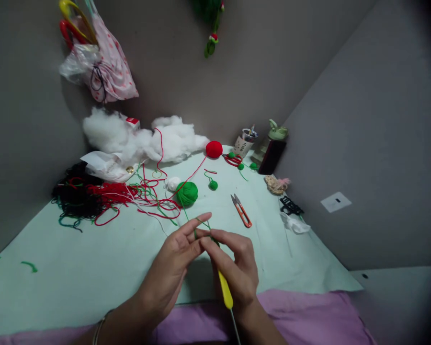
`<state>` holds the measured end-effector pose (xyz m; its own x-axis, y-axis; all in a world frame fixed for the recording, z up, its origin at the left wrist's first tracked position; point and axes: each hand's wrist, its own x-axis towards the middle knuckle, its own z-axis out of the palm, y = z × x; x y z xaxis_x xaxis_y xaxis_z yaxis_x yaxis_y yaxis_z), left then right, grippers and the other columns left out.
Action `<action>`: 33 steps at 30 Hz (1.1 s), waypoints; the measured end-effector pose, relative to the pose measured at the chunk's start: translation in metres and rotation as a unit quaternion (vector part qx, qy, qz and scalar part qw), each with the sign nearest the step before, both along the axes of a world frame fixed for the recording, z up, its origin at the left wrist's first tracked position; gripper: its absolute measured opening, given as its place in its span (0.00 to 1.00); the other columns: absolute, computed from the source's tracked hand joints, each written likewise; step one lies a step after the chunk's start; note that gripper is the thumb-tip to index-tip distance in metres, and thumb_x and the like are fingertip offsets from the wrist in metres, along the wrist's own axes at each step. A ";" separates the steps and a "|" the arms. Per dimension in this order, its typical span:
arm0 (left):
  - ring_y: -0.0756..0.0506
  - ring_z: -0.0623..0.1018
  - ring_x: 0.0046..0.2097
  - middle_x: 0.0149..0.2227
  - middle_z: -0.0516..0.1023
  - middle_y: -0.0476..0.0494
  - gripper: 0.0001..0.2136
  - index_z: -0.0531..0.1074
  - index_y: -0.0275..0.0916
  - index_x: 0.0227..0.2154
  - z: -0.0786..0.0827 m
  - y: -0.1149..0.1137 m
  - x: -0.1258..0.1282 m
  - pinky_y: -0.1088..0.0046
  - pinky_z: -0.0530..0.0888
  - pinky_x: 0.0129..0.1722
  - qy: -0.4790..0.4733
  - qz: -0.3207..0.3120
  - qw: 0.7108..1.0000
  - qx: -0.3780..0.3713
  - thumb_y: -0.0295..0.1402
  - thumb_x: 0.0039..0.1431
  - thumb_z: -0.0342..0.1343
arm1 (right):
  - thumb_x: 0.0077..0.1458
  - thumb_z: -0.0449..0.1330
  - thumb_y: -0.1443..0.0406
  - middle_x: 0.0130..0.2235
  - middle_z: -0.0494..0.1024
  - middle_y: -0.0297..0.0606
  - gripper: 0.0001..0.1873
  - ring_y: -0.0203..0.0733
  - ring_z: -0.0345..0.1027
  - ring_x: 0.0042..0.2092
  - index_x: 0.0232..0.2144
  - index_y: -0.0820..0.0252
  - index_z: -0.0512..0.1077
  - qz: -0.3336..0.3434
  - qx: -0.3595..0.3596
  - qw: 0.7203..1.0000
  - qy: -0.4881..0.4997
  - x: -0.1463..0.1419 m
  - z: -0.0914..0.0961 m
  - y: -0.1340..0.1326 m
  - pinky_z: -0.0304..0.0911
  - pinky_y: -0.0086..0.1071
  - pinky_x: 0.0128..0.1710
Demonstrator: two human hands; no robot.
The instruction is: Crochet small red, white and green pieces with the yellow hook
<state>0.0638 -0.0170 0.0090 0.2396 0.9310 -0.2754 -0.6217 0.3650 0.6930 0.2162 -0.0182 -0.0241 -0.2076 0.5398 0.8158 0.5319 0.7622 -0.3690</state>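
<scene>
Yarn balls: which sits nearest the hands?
The large green ball, just beyond the left hand; the red ball, white ball and small green balls sit farther back.

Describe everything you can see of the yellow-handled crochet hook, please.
The yellow-handled crochet hook has a smooth, plastic-looking yellow grip, with a thin, metallic-looking shaft extending from its lower end. Held in the right hand, it slants from lower right toward upper left. Its upper part meets green yarn; the tip is too small to make out.

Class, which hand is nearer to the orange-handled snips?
Right. The right hand is just on the near side of the orange-handled snips; the left hand is farther off, to their left.
</scene>
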 end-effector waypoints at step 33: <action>0.48 0.74 0.37 0.33 0.79 0.49 0.16 0.83 0.42 0.44 0.003 0.000 -0.012 0.72 0.68 0.43 0.037 -0.039 0.998 0.016 0.36 0.52 0.74 | 0.68 0.61 0.68 0.37 0.81 0.36 0.10 0.40 0.74 0.39 0.43 0.50 0.83 0.114 -0.264 0.911 0.297 0.003 0.016 0.005 0.71 0.33 0.38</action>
<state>0.0520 -0.0172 0.0116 0.2916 0.9186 -0.2666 -0.5382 0.3880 0.7482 0.2194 -0.0130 -0.0086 0.0300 0.8870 0.4608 -0.0309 0.4616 -0.8866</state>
